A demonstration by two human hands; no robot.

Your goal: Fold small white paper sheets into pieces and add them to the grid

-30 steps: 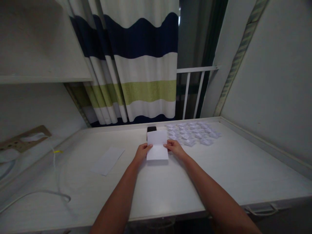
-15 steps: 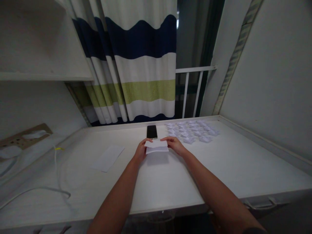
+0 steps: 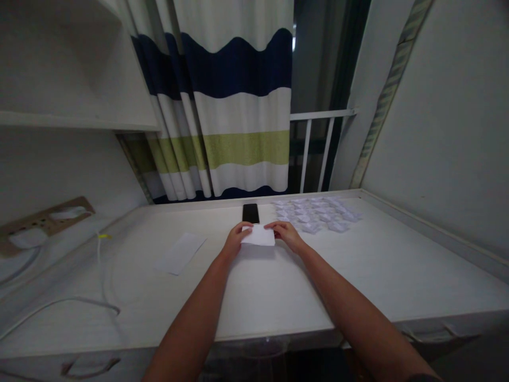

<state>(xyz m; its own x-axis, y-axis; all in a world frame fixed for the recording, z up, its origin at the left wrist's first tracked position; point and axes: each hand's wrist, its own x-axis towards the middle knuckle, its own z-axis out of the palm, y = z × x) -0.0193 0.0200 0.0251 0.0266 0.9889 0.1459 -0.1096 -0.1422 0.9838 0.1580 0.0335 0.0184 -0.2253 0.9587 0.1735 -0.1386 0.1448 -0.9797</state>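
Observation:
A folded sheet of white paper (image 3: 258, 235) is held between my two hands, just above the desk. My left hand (image 3: 237, 238) grips its left edge, thumb on top. At the upper right of the sheet, my right hand (image 3: 287, 235) pinches it with thumb and fingers. The two layers of the fold lie nearly together. Directly behind the paper, a black phone (image 3: 251, 213) lies flat. Several small folded white paper pieces (image 3: 311, 227) stand in rows at the back right. To the left rests a flat stack of white paper (image 3: 182, 253).
The white desk (image 3: 270, 297) has a raised rim at back and right. A white cable (image 3: 67, 300) runs across its left side from a power strip (image 3: 47, 223). A striped curtain (image 3: 248, 111) hangs behind, beside a white rail (image 3: 324, 114). A shelf (image 3: 79, 121) juts out at upper left.
The paper's two layers, parted at the front half a second ago, have closed together. Both hands still hold the sheet. The whole view has shifted slightly.

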